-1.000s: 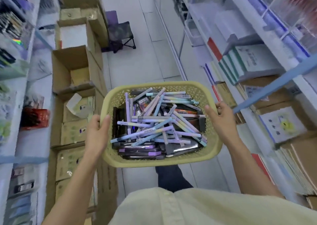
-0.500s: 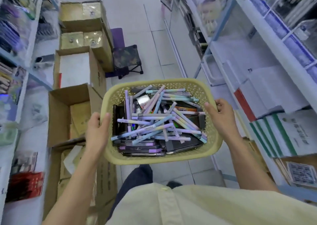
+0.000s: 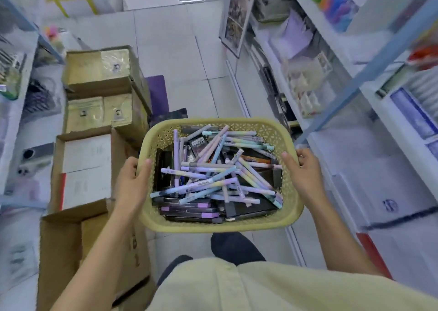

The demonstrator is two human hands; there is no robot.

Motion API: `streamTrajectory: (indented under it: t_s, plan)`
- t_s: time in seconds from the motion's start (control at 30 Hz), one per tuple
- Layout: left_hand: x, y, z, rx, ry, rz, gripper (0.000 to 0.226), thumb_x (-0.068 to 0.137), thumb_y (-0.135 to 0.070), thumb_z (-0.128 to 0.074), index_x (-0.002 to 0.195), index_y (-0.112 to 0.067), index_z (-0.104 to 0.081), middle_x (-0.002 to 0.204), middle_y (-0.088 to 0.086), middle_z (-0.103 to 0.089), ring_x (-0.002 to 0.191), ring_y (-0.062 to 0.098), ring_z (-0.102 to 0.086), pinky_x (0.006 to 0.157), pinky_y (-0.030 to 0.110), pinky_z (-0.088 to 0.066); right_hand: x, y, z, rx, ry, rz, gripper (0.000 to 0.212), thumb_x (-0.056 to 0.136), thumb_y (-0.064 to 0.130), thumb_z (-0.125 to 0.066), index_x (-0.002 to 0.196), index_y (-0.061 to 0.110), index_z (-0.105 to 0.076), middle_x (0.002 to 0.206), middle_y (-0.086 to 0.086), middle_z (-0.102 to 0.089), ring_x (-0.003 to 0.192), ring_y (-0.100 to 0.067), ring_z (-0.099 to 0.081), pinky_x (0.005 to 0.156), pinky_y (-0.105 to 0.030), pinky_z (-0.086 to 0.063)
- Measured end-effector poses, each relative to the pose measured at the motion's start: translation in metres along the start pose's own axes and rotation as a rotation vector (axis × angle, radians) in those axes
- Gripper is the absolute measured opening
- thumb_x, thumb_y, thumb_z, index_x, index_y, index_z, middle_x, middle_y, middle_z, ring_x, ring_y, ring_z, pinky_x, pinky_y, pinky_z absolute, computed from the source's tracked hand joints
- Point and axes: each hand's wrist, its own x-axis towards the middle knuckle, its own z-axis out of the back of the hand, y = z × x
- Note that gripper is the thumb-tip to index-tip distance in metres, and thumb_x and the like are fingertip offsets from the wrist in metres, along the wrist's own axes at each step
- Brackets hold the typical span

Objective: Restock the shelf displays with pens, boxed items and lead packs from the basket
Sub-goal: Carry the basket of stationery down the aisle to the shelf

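I carry a yellow perforated basket (image 3: 291,216) at waist height in a shop aisle. My left hand (image 3: 134,180) grips its left rim, thumb over the edge. My right hand (image 3: 304,171) grips the right rim the same way. Inside lie several pastel pens (image 3: 208,168) in purple, blue and green, heaped loosely. Under them sit flat dark boxed items (image 3: 189,211) with purple ends, stacked along the near side and left wall. The shelf displays (image 3: 355,145) run along the right, blurred by motion.
Open and taped cardboard boxes (image 3: 102,90) line the left side of the aisle beside another shelf (image 3: 14,102). A purple stool (image 3: 157,92) stands behind the basket. White tiled floor (image 3: 170,50) stretches ahead. A blue shelf post (image 3: 369,71) crosses at right.
I have walked forward along the aisle; boxes and shelves slid toward me and the view tilted up. Both hands keep the same grip on the basket.
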Motion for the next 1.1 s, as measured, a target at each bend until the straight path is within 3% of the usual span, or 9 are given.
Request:
streamTrajectory:
  t_s: [0.07,0.2,0.33,0.4,0.5,0.6,0.83,0.93,1.1]
  plan:
    - [0.046,-0.021,-0.016,-0.026,-0.006,0.009,0.029,0.098,-0.039,-0.05,0.078,-0.019,-0.048,0.072,0.002,-0.051,0.064,0.016,-0.045,0.057,0.033,-0.037,0.05,0.021,-0.006,-0.011,0.011,0.022,0.023,0.093,0.03,-0.062,0.093,0.007,-0.056,0.079,-0.005,-0.061,0.069,-0.015,-0.055,0.06,-0.029,-0.04]
    - [0.131,-0.061,-0.039,-0.061,0.007,0.013,0.033,0.096,-0.043,-0.05,0.084,-0.013,-0.051,0.074,0.006,-0.051,0.065,0.016,-0.046,0.059,0.035,-0.038,0.139,0.06,-0.018,-0.008,0.019,0.027,0.022,0.094,0.028,-0.061,0.088,0.009,-0.053,0.077,-0.011,-0.056,0.065,-0.018,-0.049,0.059,-0.032,-0.037]
    - [0.226,-0.095,-0.068,-0.051,0.044,0.001,0.029,0.096,-0.045,-0.051,0.09,-0.018,-0.057,0.08,0.005,-0.06,0.07,0.018,-0.054,0.062,0.035,-0.042,0.221,0.077,-0.039,-0.009,-0.025,0.0,0.026,0.093,0.032,-0.061,0.098,0.007,-0.057,0.091,-0.015,-0.067,0.081,-0.03,-0.063,0.072,-0.041,-0.05]
    - [0.274,-0.113,-0.083,-0.019,0.059,-0.024,0.026,0.096,-0.047,-0.05,0.087,-0.023,-0.056,0.078,-0.001,-0.059,0.068,0.014,-0.053,0.058,0.032,-0.04,0.259,0.083,-0.051,-0.002,-0.062,-0.022,0.024,0.093,0.033,-0.062,0.1,0.01,-0.057,0.095,-0.012,-0.068,0.089,-0.027,-0.065,0.077,-0.04,-0.052]
    - [0.34,-0.143,-0.102,0.029,0.092,-0.08,0.025,0.097,-0.045,-0.051,0.082,-0.025,-0.054,0.074,-0.004,-0.057,0.065,0.01,-0.051,0.055,0.03,-0.035,0.31,0.095,-0.065,0.016,-0.111,-0.06,0.025,0.092,0.032,-0.062,0.1,0.009,-0.056,0.094,-0.014,-0.066,0.082,-0.022,-0.063,0.073,-0.037,-0.049]
    - [0.4,-0.174,-0.119,0.043,0.143,-0.105,0.031,0.097,-0.043,-0.052,0.087,-0.013,-0.056,0.074,0.003,-0.056,0.065,0.016,-0.049,0.059,0.034,-0.037,0.355,0.112,-0.075,0.04,-0.143,-0.085,0.025,0.093,0.031,-0.061,0.096,0.006,-0.056,0.09,-0.017,-0.066,0.072,-0.015,-0.058,0.066,-0.033,-0.045]
    - [0.518,-0.234,-0.177,0.072,0.227,-0.106,0.04,0.096,-0.048,-0.05,0.094,-0.009,-0.055,0.089,0.018,-0.061,0.077,0.031,-0.053,0.071,0.044,-0.045,0.466,0.136,-0.085,0.093,-0.209,-0.146,0.013,0.095,0.031,-0.059,0.092,0.019,-0.054,0.089,-0.001,-0.065,0.078,-0.013,-0.061,0.065,-0.028,-0.042]
    - [0.556,-0.254,-0.206,0.09,0.231,-0.113,0.037,0.095,-0.049,-0.05,0.09,-0.013,-0.055,0.081,0.013,-0.059,0.071,0.024,-0.051,0.066,0.041,-0.043,0.512,0.138,-0.087,0.078,-0.224,-0.17,0.016,0.096,0.032,-0.057,0.085,0.026,-0.048,0.084,0.001,-0.06,0.071,-0.01,-0.055,0.06,-0.026,-0.038]
    - [0.611,-0.284,-0.233,0.132,0.297,-0.149,0.041,0.095,-0.045,-0.051,0.084,-0.006,-0.049,0.069,0.006,-0.046,0.063,0.022,-0.043,0.06,0.039,-0.037,0.557,0.142,-0.091,0.064,-0.268,-0.194,0.013,0.095,0.029,-0.06,0.089,0.018,-0.053,0.078,-0.001,-0.059,0.067,-0.011,-0.053,0.059,-0.026,-0.04]
